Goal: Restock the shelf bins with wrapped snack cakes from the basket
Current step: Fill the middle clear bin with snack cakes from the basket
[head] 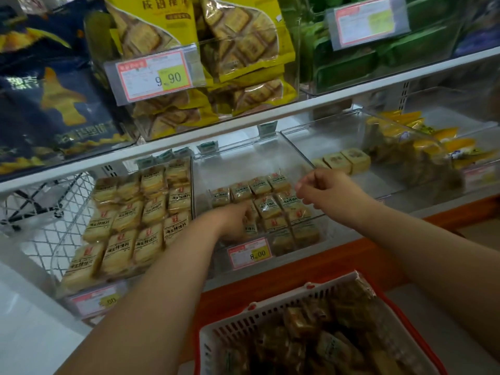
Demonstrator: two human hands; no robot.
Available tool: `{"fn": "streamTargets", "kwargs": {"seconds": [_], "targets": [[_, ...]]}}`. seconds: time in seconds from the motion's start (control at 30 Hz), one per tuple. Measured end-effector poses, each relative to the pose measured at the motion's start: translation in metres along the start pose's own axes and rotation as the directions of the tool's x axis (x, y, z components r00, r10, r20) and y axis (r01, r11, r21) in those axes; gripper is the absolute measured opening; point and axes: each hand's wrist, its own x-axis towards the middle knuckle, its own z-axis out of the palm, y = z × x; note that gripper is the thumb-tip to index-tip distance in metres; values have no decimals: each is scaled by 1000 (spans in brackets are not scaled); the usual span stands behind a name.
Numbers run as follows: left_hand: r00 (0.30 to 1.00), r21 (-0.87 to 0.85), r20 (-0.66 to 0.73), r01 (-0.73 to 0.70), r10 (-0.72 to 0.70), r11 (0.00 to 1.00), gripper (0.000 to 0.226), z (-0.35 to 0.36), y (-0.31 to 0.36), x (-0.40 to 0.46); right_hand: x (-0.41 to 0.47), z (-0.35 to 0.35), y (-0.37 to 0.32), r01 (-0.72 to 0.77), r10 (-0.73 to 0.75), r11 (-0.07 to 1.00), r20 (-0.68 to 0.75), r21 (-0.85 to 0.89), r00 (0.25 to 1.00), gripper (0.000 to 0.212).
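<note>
Down in the middle clear bin [273, 155], the left hand [234, 221] rests among the wrapped snack cakes [266, 205], its grip hidden. Right hand [323, 189] hovers above them, fingers loosely curled, holding nothing. More cakes fill the near basket [259, 315].

Under the left hand [234, 220], the snack cakes [266, 205] are pale golden in clear wrappers with dark print and a small red mark. Just below that hand, the price tag [249, 252] is white, red-bordered, with a yellow patch. Nearer than both hands, the basket [259, 312] is white lattice with a red rim. Above the hands hang yellow bags [243, 36] with brown criss-cross biscuits.
</note>
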Motion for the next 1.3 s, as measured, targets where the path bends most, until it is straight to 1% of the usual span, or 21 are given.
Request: {"fn": "streamTargets", "kwargs": {"seconds": [0.03,0.07,0.1,0.2,0.3,0.4,0.47,0.53,0.63,0.77,0.87,1.0,1.03,1.1,1.17,1.23,1.3], "targets": [[1000,14,6,-15,15,1000,37,3,0,2,-1,1,0,3,-3,1000,3,0,1000,10],[999,24,14,-32,31,999,29,5,0,4,-1,1,0,7,-7,1000,5,-2,1000,10],[999,12,24,-42,42,999,24,7,-1,5,-1,1,0,11,-11,1000,6,-8,1000,10],[997,-109,66,-41,49,993,15,11,-3,5,0,-1,3,2,-2,1000,10,-15,1000,13],[992,-142,115,-33,50,989,34,10,-1,0,1,-2,8,-30,31,999,28,-17,999,15],[990,-96,136,-22,35,995,55,8,6,-6,2,-1,11,-50,52,997,40,-50,998,14],[991,-91,136,1,11,996,63,6,9,-8,1,1,12,-46,49,997,53,-54,997,12],[989,-145,150,11,11,989,69,8,12,-9,0,3,12,-36,40,997,70,-67,997,13],[992,-187,103,-55,75,981,71,15,13,-10,-1,4,10,-29,37,996,89,-90,995,18],[995,-286,11,-95,103,954,67,20,7,-12,-4,4,8,-17,26,994,86,-104,996,12],[996,-323,14,-78,87,943,69,21,2,-15,-7,4,7,-2,14,992,98,-129,995,11],[995,-292,35,-82,97,953,75,25,5,-24,-15,3,6,11,5,991,118,-132,993,7],[995,-245,20,-88,96,965,78,28,6,-27,-18,2,5,16,0,991,120,-134,993,5],[995,-82,-41,-93,90,992,83,35,7,-35,-27,2,3,20,-3,990,116,-142,993,4],[988,44,-115,-102,107,994,83,44,9,-45,-39,5,0,10,7,987,106,-158,994,6],[966,62,-213,-133,144,989,80,56,13,-57,-54,9,-4,11,9,983,108,-184,994,7],[908,61,-370,-185,194,981,79,70,20,-70,-70,17,-6,19,8,976,127,-218,992,6]]}}
